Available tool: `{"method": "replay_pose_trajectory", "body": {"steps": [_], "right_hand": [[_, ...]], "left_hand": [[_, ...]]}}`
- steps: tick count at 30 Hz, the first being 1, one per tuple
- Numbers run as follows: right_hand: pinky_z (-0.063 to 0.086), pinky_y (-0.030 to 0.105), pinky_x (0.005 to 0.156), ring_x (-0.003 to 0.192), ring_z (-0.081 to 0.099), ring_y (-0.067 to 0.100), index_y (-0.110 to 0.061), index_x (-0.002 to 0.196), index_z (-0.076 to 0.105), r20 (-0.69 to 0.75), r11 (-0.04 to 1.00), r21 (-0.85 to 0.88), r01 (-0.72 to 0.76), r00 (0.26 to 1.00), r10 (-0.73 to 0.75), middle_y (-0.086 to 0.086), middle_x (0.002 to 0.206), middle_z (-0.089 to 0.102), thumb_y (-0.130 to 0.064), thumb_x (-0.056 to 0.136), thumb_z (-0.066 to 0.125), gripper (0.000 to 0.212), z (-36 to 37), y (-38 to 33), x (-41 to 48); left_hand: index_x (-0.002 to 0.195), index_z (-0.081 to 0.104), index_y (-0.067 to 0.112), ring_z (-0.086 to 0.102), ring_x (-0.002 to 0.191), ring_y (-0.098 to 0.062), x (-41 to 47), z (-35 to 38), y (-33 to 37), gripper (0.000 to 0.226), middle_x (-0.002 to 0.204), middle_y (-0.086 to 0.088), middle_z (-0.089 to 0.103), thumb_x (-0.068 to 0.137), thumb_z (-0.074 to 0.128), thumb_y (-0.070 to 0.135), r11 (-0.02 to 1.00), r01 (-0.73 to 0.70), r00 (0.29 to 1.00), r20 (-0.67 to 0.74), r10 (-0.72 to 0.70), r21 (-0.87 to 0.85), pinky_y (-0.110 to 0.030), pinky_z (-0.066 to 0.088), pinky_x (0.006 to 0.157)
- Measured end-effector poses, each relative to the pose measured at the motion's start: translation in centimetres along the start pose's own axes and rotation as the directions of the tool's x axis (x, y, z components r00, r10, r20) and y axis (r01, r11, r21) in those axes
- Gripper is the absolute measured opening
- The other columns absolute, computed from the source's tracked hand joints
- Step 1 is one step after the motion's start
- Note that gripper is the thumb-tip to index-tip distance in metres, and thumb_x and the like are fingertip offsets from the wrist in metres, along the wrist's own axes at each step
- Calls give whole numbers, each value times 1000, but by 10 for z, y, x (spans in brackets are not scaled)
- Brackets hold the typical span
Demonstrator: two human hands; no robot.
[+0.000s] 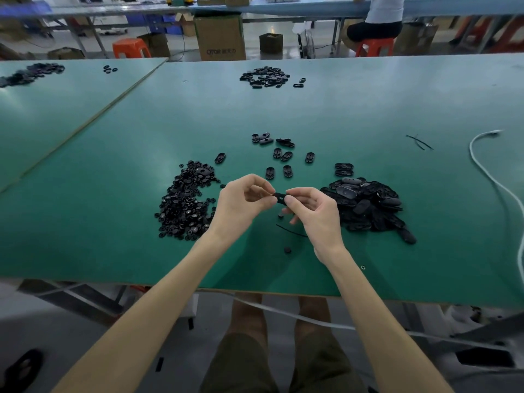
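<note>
Between both hands, just above the green table (pixel 368 109), sits a black oval shell (pixel 280 197). Left hand (pixel 243 199) and right hand (pixel 314 211) each pinch one end, probably to fit an insert. Inserts (pixel 184 202) are piled left and shells (pixel 365 205) right, so both sit within easy reach.

Head view, probably seated, overlooks near table (pixel 340 123).

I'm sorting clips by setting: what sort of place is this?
Probably a small-parts assembly workshop: a long green worktable bears heaps of small black parts, the left hand and right hand pinch one black piece between them, and a cardboard carton stands behind.
</note>
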State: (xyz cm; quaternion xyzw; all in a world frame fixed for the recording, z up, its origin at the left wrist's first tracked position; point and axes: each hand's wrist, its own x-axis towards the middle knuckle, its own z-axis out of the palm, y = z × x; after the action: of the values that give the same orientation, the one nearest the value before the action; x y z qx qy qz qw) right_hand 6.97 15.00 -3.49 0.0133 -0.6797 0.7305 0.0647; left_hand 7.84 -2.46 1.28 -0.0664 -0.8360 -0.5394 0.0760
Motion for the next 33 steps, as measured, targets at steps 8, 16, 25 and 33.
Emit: {"method": "replay_pose_trajectory", "body": {"steps": [8, 16, 25, 33], "right_hand": [[59, 26, 62, 79, 79, 24, -13, 100, 78, 31, 1000, -4, 4, 1000, -4, 4, 90, 80, -4, 98, 69, 13, 1, 0, 0], [59, 24, 62, 80, 79, 22, -10, 100, 77, 55, 1000, -15, -6, 998, 6, 5, 87, 80, -3, 96, 71, 10, 2, 1, 0], [59, 25, 63, 78, 79, 22, -7, 97, 77, 64, 1000, -16, -17, 998, 18, 6, 84, 80, -4, 95, 73, 5, 2, 1, 0], [59, 25, 62, 78, 79, 24, -5, 98, 77, 68, 999, 6, -36, 997, 36, 7, 84, 80, -3, 95, 73, 5, 3, 0, 1]], "left_hand": [[94, 71, 16, 62, 82, -7, -2, 9, -8, 9, 91, 8, 67, 92, 74, 8, 889, -244, 966, 13, 259, 388, -18, 48, 80], [96, 68, 4, 61, 88, -24, -5, 11, -11, 1, 94, -4, 66, 95, 69, 4, 777, -378, 915, 74, 397, 504, -39, 52, 85], [90, 65, 1, 64, 87, -28, -6, 11, -7, 7, 93, -9, 66, 91, 69, -5, 726, -446, 885, 135, 446, 523, -42, 55, 78], [89, 66, 0, 63, 90, -30, -3, 6, -7, 7, 96, -9, 66, 91, 67, -6, 658, -509, 852, 212, 479, 555, -43, 55, 77]]}}
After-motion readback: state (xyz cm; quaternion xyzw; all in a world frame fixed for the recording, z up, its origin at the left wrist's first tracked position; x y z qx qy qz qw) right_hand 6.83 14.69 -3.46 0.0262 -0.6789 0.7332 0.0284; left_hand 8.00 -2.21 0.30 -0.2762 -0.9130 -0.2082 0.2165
